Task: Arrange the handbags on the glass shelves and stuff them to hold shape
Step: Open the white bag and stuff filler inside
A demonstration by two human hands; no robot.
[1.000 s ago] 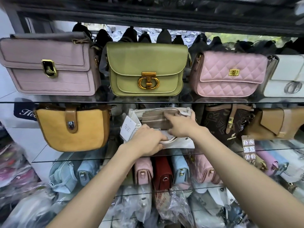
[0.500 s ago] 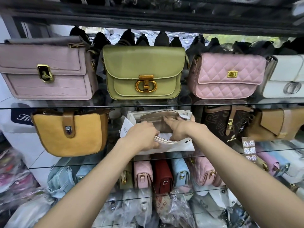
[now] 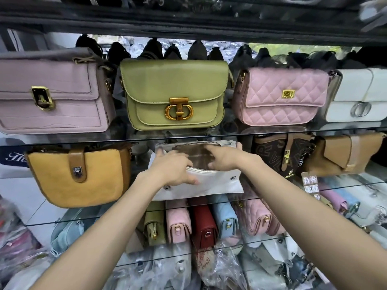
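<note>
A white handbag (image 3: 219,183) lies on the middle glass shelf (image 3: 83,218) with its zip open, showing a brown lining. My left hand (image 3: 171,170) grips the front rim of the opening, thumb on the outer face. My right hand (image 3: 226,158) reaches into the opening from the right with fingers spread and blurred; nothing shows in it. On the shelf above (image 3: 62,142) stand a mauve bag (image 3: 52,95), a green bag (image 3: 176,95), a pink quilted bag (image 3: 280,95) and a white bag (image 3: 356,95).
A mustard bag (image 3: 79,174) stands left of the white handbag; a brown monogram bag (image 3: 280,151) and a tan bag (image 3: 345,153) stand right of it. Small bags (image 3: 201,222) are packed upright on the shelf below, with plastic-wrapped bags (image 3: 209,268) under them.
My right hand has moved from the bag's back rim down into the opening. My left hand has shifted along the front rim, and the paper tag at the bag's left is now hidden.
</note>
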